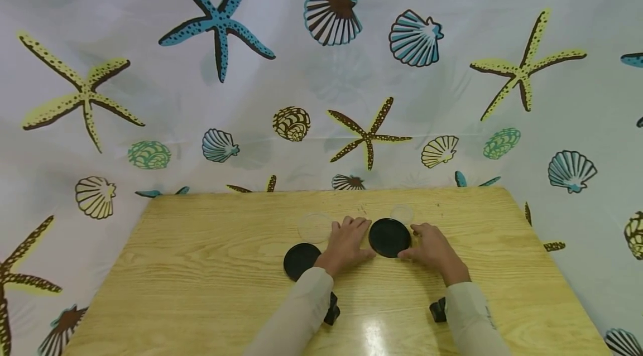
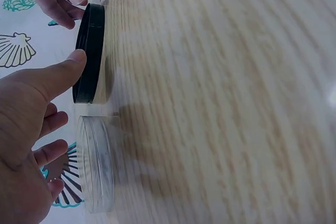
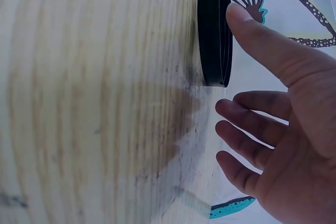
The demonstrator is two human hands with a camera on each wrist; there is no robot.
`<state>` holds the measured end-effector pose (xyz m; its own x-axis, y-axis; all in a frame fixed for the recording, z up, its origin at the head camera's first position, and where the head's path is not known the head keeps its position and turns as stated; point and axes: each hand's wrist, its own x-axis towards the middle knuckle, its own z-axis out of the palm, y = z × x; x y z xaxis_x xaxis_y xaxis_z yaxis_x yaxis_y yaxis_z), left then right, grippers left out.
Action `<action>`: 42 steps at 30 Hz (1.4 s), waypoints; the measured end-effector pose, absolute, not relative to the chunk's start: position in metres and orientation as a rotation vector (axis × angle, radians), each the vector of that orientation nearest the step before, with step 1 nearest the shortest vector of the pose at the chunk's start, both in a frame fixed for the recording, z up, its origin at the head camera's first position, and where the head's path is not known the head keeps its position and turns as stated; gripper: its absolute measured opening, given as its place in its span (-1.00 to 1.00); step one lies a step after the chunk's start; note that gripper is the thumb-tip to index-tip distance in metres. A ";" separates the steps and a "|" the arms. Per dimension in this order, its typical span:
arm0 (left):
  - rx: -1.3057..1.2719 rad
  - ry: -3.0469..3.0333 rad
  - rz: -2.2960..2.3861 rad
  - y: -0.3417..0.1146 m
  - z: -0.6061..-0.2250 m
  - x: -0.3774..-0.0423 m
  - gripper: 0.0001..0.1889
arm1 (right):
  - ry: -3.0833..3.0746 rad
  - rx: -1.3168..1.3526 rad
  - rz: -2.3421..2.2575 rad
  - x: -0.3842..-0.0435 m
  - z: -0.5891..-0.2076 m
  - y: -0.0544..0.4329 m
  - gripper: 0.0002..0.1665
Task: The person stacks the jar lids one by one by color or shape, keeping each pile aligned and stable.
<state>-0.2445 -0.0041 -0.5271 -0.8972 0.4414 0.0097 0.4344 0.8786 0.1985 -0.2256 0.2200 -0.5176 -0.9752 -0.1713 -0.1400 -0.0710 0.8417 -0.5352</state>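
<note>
A round black lid [image 1: 390, 237] with a raised rim lies between the two hands on the wooden table. My left hand [image 1: 348, 241] is at its left side, the thumb [image 2: 71, 72] right at the rim and the other fingers loosely bent. On the right side, my right hand [image 1: 433, 250] has its thumb [image 3: 240, 14] at the rim, with the remaining fingers spread and lightly bent. A second black lid [image 1: 300, 261] lies left of my left wrist, partly covered by it. Behind the left hand sits a clear shallow round dish [image 1: 312, 227], seen edge-on in the left wrist view.
A smaller clear disc [image 1: 402, 212] lies just behind the middle black lid. The wooden table [image 1: 201, 289] ends at a white cloth [image 1: 281, 77] printed with starfish and shells, which hangs behind it and along both sides. Small black devices [image 1: 331, 308] sit at the wrists.
</note>
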 end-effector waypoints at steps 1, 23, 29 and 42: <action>0.699 3.009 0.310 -0.004 -0.528 -0.245 -0.21 | 2.841 -0.192 -0.807 -0.226 -0.518 0.220 -0.02; 0.717 2.980 0.398 0.002 -0.534 -0.243 -0.33 | 2.857 -0.205 -0.766 -0.227 -0.523 0.216 -0.17; 0.682 2.991 0.368 0.003 -0.533 -0.243 -0.35 | 2.845 -0.205 -0.782 -0.230 -0.523 0.212 -0.27; 0.651 2.991 0.400 0.008 -0.528 -0.245 -0.33 | 2.833 -0.161 -0.768 -0.230 -0.514 0.213 -0.20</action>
<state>-0.2454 0.0083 -0.5284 -0.9095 0.4156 0.0020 0.4015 0.8774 0.2625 -0.2296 0.2134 -0.5144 -0.9737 -0.1569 -0.1653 -0.0520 0.8591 -0.5092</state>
